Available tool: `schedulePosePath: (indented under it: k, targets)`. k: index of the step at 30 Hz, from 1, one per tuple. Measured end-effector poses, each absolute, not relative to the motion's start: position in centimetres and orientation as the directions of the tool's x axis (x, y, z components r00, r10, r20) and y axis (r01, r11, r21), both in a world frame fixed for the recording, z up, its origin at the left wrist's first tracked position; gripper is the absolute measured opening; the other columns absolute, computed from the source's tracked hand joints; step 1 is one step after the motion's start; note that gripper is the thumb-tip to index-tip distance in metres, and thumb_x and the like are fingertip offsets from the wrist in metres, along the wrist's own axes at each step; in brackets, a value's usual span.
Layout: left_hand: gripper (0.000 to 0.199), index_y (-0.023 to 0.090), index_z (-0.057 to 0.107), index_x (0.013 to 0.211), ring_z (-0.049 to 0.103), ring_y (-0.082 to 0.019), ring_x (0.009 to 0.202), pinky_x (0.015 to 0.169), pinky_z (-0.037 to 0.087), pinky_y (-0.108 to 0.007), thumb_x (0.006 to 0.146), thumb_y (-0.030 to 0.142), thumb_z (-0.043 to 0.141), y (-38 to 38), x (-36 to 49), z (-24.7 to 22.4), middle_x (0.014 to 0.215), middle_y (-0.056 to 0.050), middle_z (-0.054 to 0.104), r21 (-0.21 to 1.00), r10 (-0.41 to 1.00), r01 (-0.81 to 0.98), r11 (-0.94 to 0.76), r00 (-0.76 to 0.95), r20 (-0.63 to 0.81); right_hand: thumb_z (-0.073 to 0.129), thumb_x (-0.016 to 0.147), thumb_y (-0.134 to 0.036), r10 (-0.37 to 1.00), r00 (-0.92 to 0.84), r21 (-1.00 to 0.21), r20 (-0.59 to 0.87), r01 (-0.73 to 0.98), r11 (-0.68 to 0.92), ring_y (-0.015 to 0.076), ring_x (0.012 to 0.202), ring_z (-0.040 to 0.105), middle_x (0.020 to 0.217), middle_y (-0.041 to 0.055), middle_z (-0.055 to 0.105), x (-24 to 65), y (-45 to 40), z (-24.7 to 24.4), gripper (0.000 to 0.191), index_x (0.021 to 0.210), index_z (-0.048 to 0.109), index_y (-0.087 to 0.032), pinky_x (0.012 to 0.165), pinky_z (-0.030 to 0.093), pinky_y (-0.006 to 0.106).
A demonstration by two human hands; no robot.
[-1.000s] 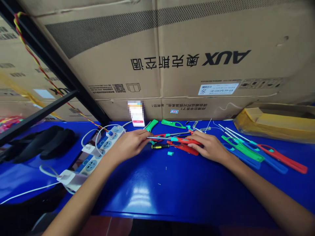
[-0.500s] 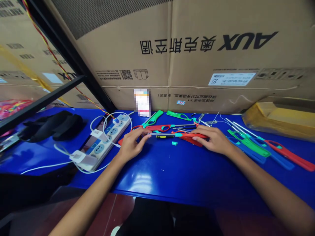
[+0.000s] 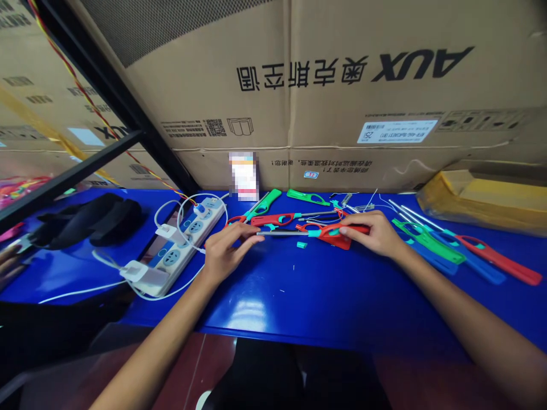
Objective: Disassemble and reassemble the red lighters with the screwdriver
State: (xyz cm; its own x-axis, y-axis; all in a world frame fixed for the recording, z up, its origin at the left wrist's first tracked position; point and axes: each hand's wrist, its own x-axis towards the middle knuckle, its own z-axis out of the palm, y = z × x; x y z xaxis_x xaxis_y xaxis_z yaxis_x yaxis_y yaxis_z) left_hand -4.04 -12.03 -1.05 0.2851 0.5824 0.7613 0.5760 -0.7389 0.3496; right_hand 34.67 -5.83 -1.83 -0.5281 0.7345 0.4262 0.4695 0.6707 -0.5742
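Observation:
Between my two hands a red long-nosed gas lighter (image 3: 327, 230) lies level, its metal tube pointing left and its teal collar and trigger showing. My right hand (image 3: 372, 232) is closed round the handle's right end. The tip of the tube is pinched between thumb and finger of my left hand (image 3: 228, 250). Just behind, another red lighter (image 3: 273, 220) lies on the blue table (image 3: 265, 296), near a green lighter (image 3: 267, 202) and a green handle shell (image 3: 308, 197). A small teal piece (image 3: 301, 245) rests in front of the tube.
Several green, blue and red lighters (image 3: 498, 262) lie at right, before a taped carton (image 3: 482, 199). Loose wires (image 3: 350, 205) lie at the back. Left are a power strip (image 3: 188, 242) with chargers, a black strap-like item (image 3: 94, 219) and another person's hand (image 3: 8, 265). Large cardboard boxes (image 3: 325, 125) stand behind.
The held lighter has shifted slightly right and turned, so its trigger loop shows more. A black-and-yellow item below the tube no longer shows. Another person's hand has appeared at the left edge.

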Motion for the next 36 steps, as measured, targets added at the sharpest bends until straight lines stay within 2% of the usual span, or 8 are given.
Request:
schedulePosePath:
  k: [7,13,19,22,25,29,31,36]
  targets:
    - [0.008,0.019,0.076,0.109,0.076,-0.014,0.081,0.074,0.064,-0.026,0.102,0.023,0.075,-12.3,-4.1,-1.0,0.099,-0.005,0.082,0.356,0.596,0.571,-0.740,0.310,0.740,0.068,0.100,-0.049,0.759,-0.508,-0.621,0.406,0.457,0.637,0.0180,0.060,0.068,0.075,0.0034,0.081,34.8,-5.6,-1.8,0.032,0.091,0.084,-0.023,0.060,0.048,0.032]
    - [0.013,0.018,0.075,0.114,0.079,-0.016,0.088,0.088,0.066,-0.031,0.101,0.019,0.075,-12.4,-4.1,-0.8,0.102,-0.006,0.083,0.318,0.564,0.561,-0.764,0.341,0.752,0.068,0.098,-0.052,0.769,-0.494,-0.632,0.406,0.456,0.627,0.0191,0.061,0.069,0.077,0.0045,0.081,34.8,-5.7,-1.2,0.035,0.089,0.084,-0.023,0.060,0.048,0.033]
    - [0.018,0.019,0.073,0.119,0.080,-0.018,0.094,0.089,0.067,-0.031,0.101,0.019,0.075,-12.5,-4.3,-0.8,0.104,-0.006,0.082,0.263,0.527,0.561,-0.785,0.382,0.759,0.062,0.103,-0.054,0.809,-0.559,-0.825,0.183,0.360,0.435,0.0106,0.040,0.048,0.056,0.0009,0.069,34.4,-6.1,-0.8,0.047,0.071,0.075,-0.021,0.044,0.035,0.028]
    - [0.020,0.019,0.071,0.123,0.080,-0.018,0.095,0.089,0.067,-0.031,0.103,0.021,0.073,-12.6,-4.3,-1.1,0.106,-0.006,0.082,0.261,0.527,0.552,-0.792,0.403,0.748,0.065,0.101,-0.056,0.834,-0.542,-0.889,0.098,0.330,0.319,0.0099,0.036,0.046,0.053,-0.0014,0.067,34.4,-6.2,-0.8,0.038,0.097,0.081,-0.021,0.038,0.030,0.025]
    - [0.019,0.019,0.070,0.124,0.080,-0.017,0.094,0.088,0.065,-0.030,0.105,0.023,0.070,-12.7,-4.2,-1.4,0.107,-0.006,0.082,0.231,0.533,0.586,-0.777,0.417,0.737,0.069,0.100,-0.054,0.862,-0.503,-0.902,0.060,0.342,0.262,0.0091,0.034,0.045,0.052,-0.0022,0.068,34.5,-6.2,-0.6,0.041,0.121,0.078,-0.020,0.036,0.028,0.024]
    - [0.017,0.019,0.068,0.121,0.077,-0.015,0.085,0.077,0.062,-0.027,0.105,0.025,0.070,-12.8,-4.1,-1.6,0.106,-0.007,0.080,0.217,0.554,0.616,-0.757,0.430,0.713,0.071,0.098,-0.056,0.860,-0.510,-0.915,0.006,0.344,0.211,0.0080,0.032,0.043,0.052,-0.0012,0.068,34.6,-6.1,-0.3,0.043,0.120,0.077,-0.020,0.035,0.026,0.023]
    - [0.016,0.019,0.067,0.121,0.077,-0.016,0.086,0.077,0.061,-0.027,0.106,0.024,0.069,-12.9,-4.1,-1.7,0.105,-0.007,0.080,0.201,0.549,0.616,-0.761,0.449,0.705,0.071,0.098,-0.056,0.854,-0.520,-0.915,-0.008,0.347,0.203,0.0080,0.032,0.043,0.052,-0.0005,0.069,34.6,-6.0,-0.1,0.042,0.118,0.078,-0.019,0.034,0.025,0.023]
    - [0.016,0.018,0.067,0.122,0.077,-0.016,0.085,0.070,0.058,-0.027,0.107,0.024,0.065,-13.0,-3.9,-1.9,0.105,-0.007,0.080,0.214,0.566,0.621,-0.754,0.449,0.692,0.070,0.099,-0.053,0.847,-0.530,-0.906,0.026,0.345,0.244,0.0083,0.033,0.045,0.054,-0.0003,0.070,34.5,-6.1,0.0,0.037,0.113,0.080,-0.020,0.035,0.028,0.023]
